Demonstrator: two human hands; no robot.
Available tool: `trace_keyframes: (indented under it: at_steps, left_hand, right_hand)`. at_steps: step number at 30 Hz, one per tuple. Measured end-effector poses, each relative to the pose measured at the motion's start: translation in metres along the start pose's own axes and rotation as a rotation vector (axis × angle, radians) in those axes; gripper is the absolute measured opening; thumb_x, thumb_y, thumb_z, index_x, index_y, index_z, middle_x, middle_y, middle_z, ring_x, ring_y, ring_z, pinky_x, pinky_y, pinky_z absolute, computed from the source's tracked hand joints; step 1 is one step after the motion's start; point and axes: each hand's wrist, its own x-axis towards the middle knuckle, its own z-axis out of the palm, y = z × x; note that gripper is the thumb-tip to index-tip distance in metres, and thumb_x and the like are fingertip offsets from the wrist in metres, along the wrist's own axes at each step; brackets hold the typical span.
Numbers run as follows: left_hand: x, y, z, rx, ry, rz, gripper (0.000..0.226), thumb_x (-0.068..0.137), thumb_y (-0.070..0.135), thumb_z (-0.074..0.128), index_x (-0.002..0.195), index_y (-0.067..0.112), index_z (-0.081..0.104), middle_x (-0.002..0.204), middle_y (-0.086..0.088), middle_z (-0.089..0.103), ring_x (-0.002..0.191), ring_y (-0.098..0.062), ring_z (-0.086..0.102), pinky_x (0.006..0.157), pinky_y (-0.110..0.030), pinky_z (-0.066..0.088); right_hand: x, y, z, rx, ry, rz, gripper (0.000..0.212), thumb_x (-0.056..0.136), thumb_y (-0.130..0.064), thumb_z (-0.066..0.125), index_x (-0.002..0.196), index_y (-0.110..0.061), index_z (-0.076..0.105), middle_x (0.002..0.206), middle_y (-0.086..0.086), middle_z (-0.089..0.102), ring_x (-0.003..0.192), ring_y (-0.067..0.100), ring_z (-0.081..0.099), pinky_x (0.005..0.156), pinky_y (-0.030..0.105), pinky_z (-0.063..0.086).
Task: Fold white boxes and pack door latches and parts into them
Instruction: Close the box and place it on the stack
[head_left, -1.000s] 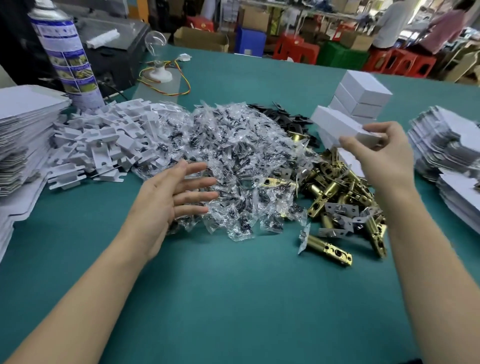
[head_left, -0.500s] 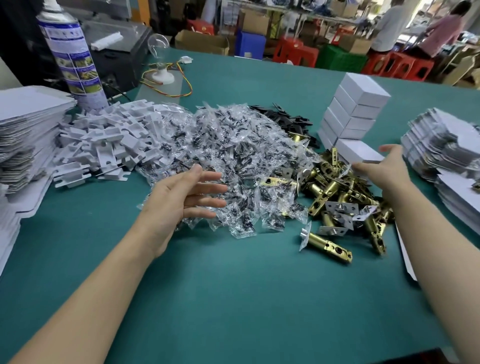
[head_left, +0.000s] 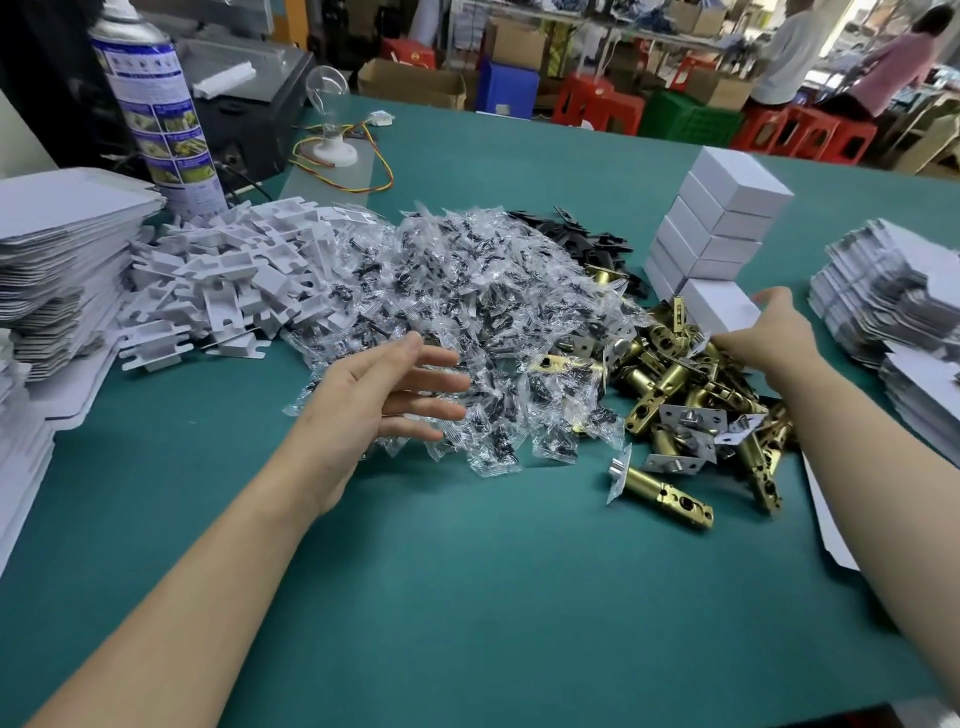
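My left hand hovers with straight, spread fingers at the near edge of a heap of clear screw bags. Fingers loose, my right hand rests against a closed white box that lies at the foot of a stack of closed white boxes. A pile of brass door latches lies just below that hand. One latch lies apart on the green table.
White plastic inserts are heaped at the left, black plates behind the bags. Flat box blanks are stacked at the far left and far right. A spray can stands at the back left. A flat white card lies beside my right forearm.
My right hand brought the white box down from the air to the foot of the stack and loosened its grip. My left hand barely moved.
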Motion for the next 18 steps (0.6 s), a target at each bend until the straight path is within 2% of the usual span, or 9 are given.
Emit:
trace_keyframes:
  at_steps: [4, 7, 9, 13, 18]
  left_hand:
    - [0.000, 0.000, 0.000, 0.005, -0.009, 0.000, 0.044, 0.095, 0.056, 0.053, 0.106, 0.022, 0.079, 0.108, -0.011, 0.080, 0.092, -0.030, 0.079, 0.066, -0.028, 0.063]
    - [0.000, -0.001, 0.000, 0.016, -0.012, 0.001, 0.047, 0.094, 0.057, 0.053, 0.110, 0.019, 0.077, 0.108, -0.011, 0.080, 0.091, -0.030, 0.079, 0.066, -0.028, 0.063]
    - [0.000, -0.001, 0.000, 0.023, -0.014, -0.001, 0.047, 0.094, 0.057, 0.053, 0.110, 0.019, 0.076, 0.107, -0.011, 0.080, 0.091, -0.030, 0.079, 0.066, -0.029, 0.063]
    - [0.000, -0.001, 0.000, 0.028, -0.032, 0.004, 0.042, 0.094, 0.059, 0.055, 0.103, 0.027, 0.080, 0.108, -0.011, 0.080, 0.092, -0.030, 0.079, 0.066, -0.029, 0.063]
    - [-0.001, -0.002, 0.001, 0.046, -0.058, 0.004, 0.036, 0.098, 0.057, 0.055, 0.104, 0.032, 0.080, 0.109, -0.010, 0.080, 0.092, -0.029, 0.079, 0.067, -0.029, 0.062]
  right_hand:
    - [0.003, 0.001, -0.001, -0.012, -0.005, -0.002, 0.075, 0.084, -0.015, 0.081, 0.144, -0.012, 0.038, 0.138, 0.023, 0.053, 0.113, 0.040, 0.059, 0.087, 0.050, 0.056]
    - [0.006, 0.003, -0.002, -0.012, -0.030, -0.003, 0.075, 0.084, -0.012, 0.081, 0.146, -0.012, 0.038, 0.139, 0.022, 0.052, 0.101, 0.032, 0.051, 0.067, 0.037, 0.047]
    - [0.009, 0.003, -0.002, -0.007, -0.046, -0.006, 0.075, 0.084, -0.011, 0.081, 0.146, -0.013, 0.039, 0.138, 0.022, 0.052, 0.100, 0.030, 0.048, 0.060, 0.032, 0.041]
    - [0.011, 0.004, -0.003, -0.026, -0.061, -0.008, 0.071, 0.085, -0.015, 0.081, 0.145, -0.016, 0.043, 0.136, 0.022, 0.053, 0.102, 0.031, 0.048, 0.080, 0.040, 0.045]
    - [0.009, 0.006, -0.003, 0.008, -0.071, -0.008, 0.070, 0.087, -0.017, 0.079, 0.146, -0.018, 0.042, 0.137, 0.021, 0.053, 0.111, 0.035, 0.057, 0.083, 0.041, 0.049]
